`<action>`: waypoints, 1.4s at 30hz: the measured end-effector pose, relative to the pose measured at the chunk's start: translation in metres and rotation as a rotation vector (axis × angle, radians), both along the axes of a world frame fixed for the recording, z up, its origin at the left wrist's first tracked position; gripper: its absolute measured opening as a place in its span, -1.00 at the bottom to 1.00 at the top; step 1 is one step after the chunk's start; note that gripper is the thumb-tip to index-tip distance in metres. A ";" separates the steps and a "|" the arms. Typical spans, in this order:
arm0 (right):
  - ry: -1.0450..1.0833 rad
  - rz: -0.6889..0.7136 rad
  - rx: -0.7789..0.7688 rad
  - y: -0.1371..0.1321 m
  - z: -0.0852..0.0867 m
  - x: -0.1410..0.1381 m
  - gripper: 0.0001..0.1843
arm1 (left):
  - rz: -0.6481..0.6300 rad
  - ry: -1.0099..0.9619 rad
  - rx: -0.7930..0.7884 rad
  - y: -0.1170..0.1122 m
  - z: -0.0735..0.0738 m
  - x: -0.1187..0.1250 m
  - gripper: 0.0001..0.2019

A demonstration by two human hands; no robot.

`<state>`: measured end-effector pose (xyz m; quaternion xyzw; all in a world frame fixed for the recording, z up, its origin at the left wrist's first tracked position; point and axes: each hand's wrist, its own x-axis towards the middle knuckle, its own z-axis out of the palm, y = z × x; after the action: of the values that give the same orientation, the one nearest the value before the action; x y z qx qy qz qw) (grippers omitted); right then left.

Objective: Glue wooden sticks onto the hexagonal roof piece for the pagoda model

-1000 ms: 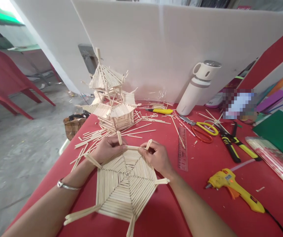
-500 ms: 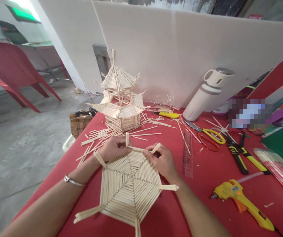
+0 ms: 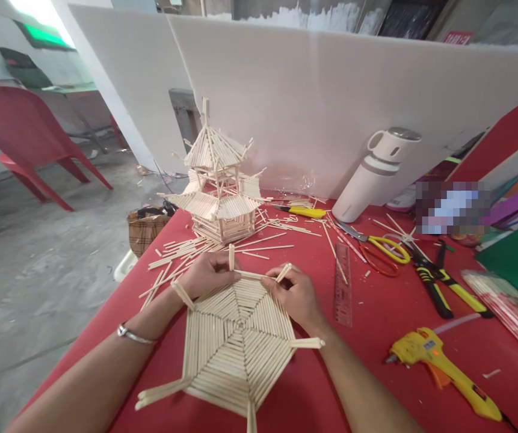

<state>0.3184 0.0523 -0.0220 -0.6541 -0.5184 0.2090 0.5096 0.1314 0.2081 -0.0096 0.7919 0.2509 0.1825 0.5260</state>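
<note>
A flat hexagonal panel of thin wooden sticks lies on the red table in front of me, with stick ends jutting from its corners. My left hand pinches the far edge of the panel at its left corner. My right hand pinches the same far edge at its right corner. Between the two hands runs a single thin stick along that edge. A two-tier stick pagoda stands just beyond my hands.
Loose sticks litter the table left of the pagoda. To the right lie a ruler, yellow scissors, pliers, a yellow glue gun, a yellow knife and a white bottle. White boards stand behind; a red chair stands at left.
Both hands stay pinched on the panel's far edge. The view has shifted slightly, so everything sits a little further right and lower than a second ago.
</note>
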 end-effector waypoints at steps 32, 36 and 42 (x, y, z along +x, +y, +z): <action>-0.022 -0.009 -0.023 0.025 -0.009 0.012 -0.71 | 0.187 -0.012 0.063 -0.006 0.000 0.002 -0.79; -0.034 0.065 -0.001 0.053 -0.010 0.021 -0.73 | 0.363 -0.006 0.139 0.000 -0.009 0.001 -0.74; 0.028 0.123 0.002 0.086 -0.009 0.031 -0.76 | 0.509 -0.054 0.184 0.011 -0.016 -0.002 -0.74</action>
<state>0.3492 0.1380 -0.0315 -0.6174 -0.5507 0.2485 0.5038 0.1292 0.2195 -0.0252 0.7425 0.4101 0.3521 0.3956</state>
